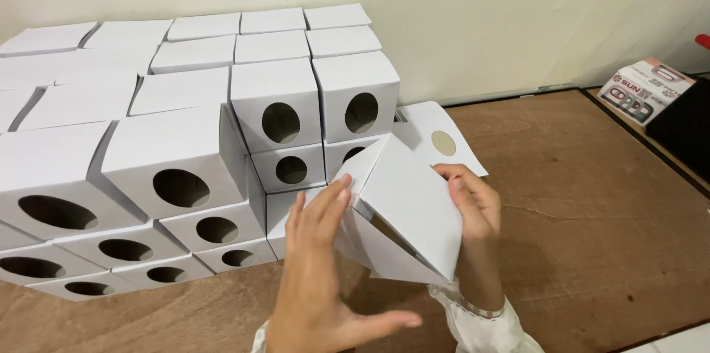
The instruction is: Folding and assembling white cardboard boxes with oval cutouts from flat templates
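A person is standing over a brown wooden surface (592,197), folding a white cardboard box (407,205) that is tilting in mid-air. The left hand (322,279) is lying open and flat, fingertips pressing against the box's left side. The right hand (470,201) is curling its fingers over the upper right edge, gripping it. Just behind, stacked white boxes (185,153) (each showing a round hole) are lining the cream wall (481,12).

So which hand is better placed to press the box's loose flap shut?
Probably the left hand: its fingertips lie open on the white box, while the right hand grips its far edge, steadying it.
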